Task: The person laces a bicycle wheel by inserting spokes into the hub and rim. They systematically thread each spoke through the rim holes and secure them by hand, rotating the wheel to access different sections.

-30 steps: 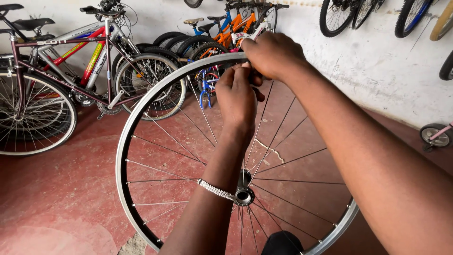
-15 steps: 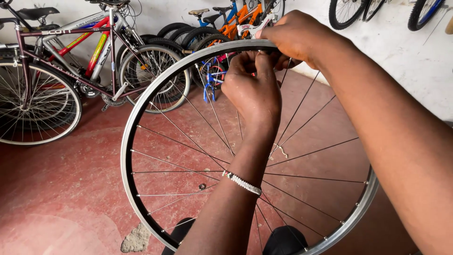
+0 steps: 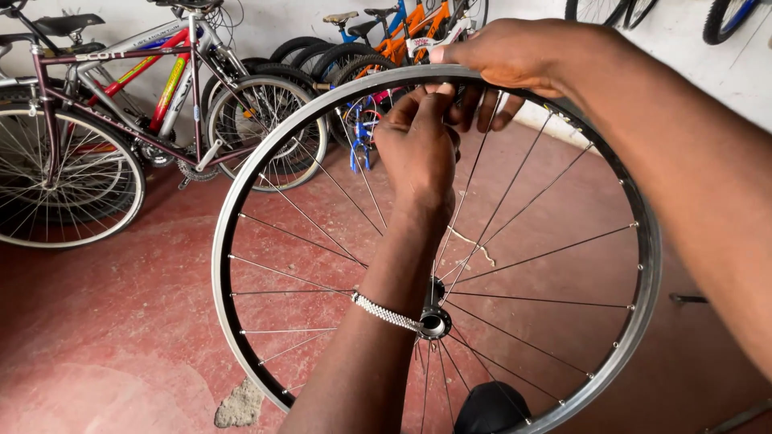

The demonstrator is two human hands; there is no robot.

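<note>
You hold a bare bicycle wheel (image 3: 241, 209) upright in front of you, in a workshop with a red floor (image 3: 104, 321). The wheel has a silver metal rim with a dark inner band, no tyre on it, and thin steel spokes (image 3: 523, 261) running from the rim to a small shiny hub (image 3: 434, 321) near the lower middle of the view. The rim fills most of the frame, its bottom edge cut off below.

Your right hand (image 3: 503, 60) rests over the top of the rim, fingers curled down around it in a closed grip. Your left hand (image 3: 418, 153) reaches up through the wheel from below, just beneath the right hand, its fingertips pinched together at the inner side of the rim; what they pinch is too small to tell. A beaded white bracelet (image 3: 386, 312) sits on the left wrist.

No containers show in the scene. Along the white wall (image 3: 683, 72) behind the wheel stand parked bicycles: a maroon-framed one (image 3: 121, 96) at the left with red and yellow tubing beside it, and orange and blue ones (image 3: 402, 36) further back. A grey patch (image 3: 239, 406) breaks the floor's red paint near the lower rim.
</note>
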